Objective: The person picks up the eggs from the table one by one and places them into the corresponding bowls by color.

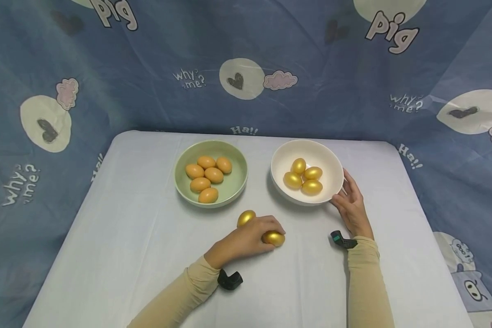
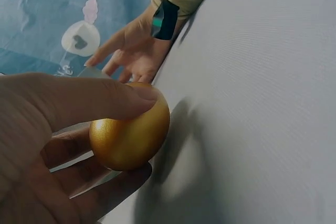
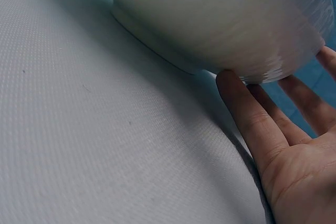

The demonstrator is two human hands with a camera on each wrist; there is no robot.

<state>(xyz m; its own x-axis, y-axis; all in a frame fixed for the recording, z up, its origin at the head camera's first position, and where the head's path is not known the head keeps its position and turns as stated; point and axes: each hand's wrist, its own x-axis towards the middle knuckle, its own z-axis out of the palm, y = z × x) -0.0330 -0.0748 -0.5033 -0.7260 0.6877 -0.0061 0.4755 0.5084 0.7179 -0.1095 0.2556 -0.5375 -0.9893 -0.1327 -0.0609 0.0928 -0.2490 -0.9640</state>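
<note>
My left hand [image 1: 248,237] grips a golden egg [image 2: 131,135] between thumb and fingers, low over the white tabletop. Just behind that hand, a second golden egg [image 1: 245,217] lies on the cloth, partly covered by the hand. On the right, a white bowl [image 1: 279,182] holds several golden eggs [image 1: 312,187]. My right hand [image 1: 351,209] rests against this bowl's right outer side; in the right wrist view, the extended thumb and fingertips [image 3: 228,80] touch its lower wall.
A green bowl [image 1: 180,180] with several orange-brown eggs [image 1: 214,175] stands left of the white bowl. A white cloth covers the table [image 1: 303,282]. Behind it hangs a blue printed curtain [image 1: 156,91]. Each wrist wears a black device [image 1: 229,279].
</note>
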